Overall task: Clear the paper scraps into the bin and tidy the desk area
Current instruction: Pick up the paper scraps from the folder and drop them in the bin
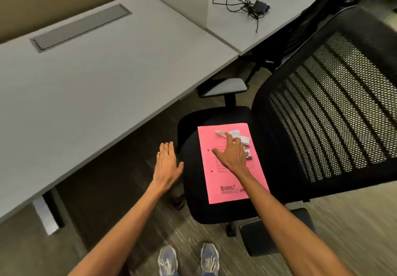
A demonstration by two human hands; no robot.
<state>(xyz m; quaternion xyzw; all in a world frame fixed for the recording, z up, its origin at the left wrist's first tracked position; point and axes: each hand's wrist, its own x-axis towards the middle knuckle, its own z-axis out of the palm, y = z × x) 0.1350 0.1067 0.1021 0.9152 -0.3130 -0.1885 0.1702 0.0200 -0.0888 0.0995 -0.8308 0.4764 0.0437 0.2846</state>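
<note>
A pink folder (223, 181) lies flat on the black seat of an office chair (193, 129). White crumpled paper scraps (239, 135) rest on the folder's far end, with one more scrap (249, 154) at its right edge. My right hand (233, 153) is spread over the folder, fingertips touching the scraps, and holds nothing. My left hand (168, 165) hovers open to the left of the seat, above the floor, fingers together and empty. No bin is in view.
A grey desk (90, 86) with a cable hatch (81, 26) fills the left. A second desk surface at the back right carries a black cable and charger (253, 6). The chair's mesh backrest (335, 108) rises at right. My shoes (189, 258) stand on the carpet.
</note>
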